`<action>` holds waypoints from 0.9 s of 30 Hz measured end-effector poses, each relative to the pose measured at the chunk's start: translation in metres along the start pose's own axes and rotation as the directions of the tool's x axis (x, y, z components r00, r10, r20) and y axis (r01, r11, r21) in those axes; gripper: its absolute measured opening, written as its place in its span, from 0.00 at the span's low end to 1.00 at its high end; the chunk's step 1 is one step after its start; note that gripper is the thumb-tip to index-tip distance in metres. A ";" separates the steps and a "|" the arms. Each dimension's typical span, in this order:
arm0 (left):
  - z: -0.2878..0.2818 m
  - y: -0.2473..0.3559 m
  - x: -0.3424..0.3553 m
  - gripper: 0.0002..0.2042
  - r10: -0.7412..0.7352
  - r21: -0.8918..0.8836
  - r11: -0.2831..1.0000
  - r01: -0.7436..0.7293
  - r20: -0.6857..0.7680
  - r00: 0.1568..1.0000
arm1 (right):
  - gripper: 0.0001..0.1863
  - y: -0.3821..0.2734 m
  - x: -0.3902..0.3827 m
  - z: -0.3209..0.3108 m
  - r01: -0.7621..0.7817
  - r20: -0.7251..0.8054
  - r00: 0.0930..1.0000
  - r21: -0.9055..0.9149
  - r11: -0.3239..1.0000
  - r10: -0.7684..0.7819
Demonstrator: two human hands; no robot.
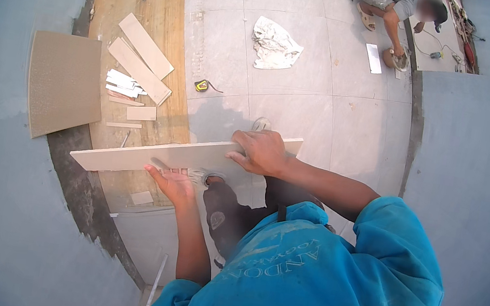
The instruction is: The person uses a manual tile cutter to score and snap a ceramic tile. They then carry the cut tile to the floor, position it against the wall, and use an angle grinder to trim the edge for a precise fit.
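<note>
A long, narrow, light beige tile strip (120, 158) is held up slantwise in front of my body, its left end lower in the picture than its right. My right hand (263, 152) grips it near the right end, fingers bent over the upper edge and thumb on the face. Along the lower edge, left of the middle, my left hand (174, 184) supports the strip with palm turned up and thumb against the edge. Part of its fingers is hard to make out against the strip.
Cut tile strips (140, 71) and smaller offcuts lie on a wooden board (171, 9). A large tile (65, 82) leans at the left wall. On the floor are a yellow tape measure (202, 86) and a white cloth (274, 44). Another person (393, 10) crouches at the far right.
</note>
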State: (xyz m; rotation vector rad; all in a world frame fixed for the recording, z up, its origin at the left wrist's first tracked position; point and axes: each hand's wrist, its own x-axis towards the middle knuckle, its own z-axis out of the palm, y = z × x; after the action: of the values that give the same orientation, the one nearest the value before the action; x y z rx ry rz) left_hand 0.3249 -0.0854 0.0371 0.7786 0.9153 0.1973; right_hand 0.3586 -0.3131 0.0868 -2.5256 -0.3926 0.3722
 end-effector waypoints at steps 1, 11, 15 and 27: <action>0.016 0.000 -0.009 0.41 -0.075 -0.068 0.995 0.079 0.060 0.995 | 0.19 0.011 -0.002 -0.025 -0.014 -0.076 0.997 -0.007 1.000 0.013; 0.278 -0.037 -0.012 0.39 -0.146 -0.048 0.979 0.200 0.522 0.840 | 0.18 0.106 -0.002 -0.182 -0.115 -0.336 0.922 0.237 0.965 0.192; 0.382 -0.052 0.000 0.40 -0.056 -0.048 0.993 0.103 0.580 0.813 | 0.16 0.152 0.033 -0.225 -0.126 -0.395 0.886 0.299 0.946 0.243; 0.707 -0.103 0.074 0.36 0.032 0.021 0.996 -0.087 0.828 0.559 | 0.11 0.410 -0.033 -0.357 -0.695 -0.402 0.290 0.535 0.480 0.868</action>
State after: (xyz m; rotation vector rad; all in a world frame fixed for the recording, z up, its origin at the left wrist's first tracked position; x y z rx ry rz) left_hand 0.9005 -0.4929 0.1764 0.8344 -0.0293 -0.1536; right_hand 0.5318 -0.8257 0.1528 -2.1747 1.2026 -0.1296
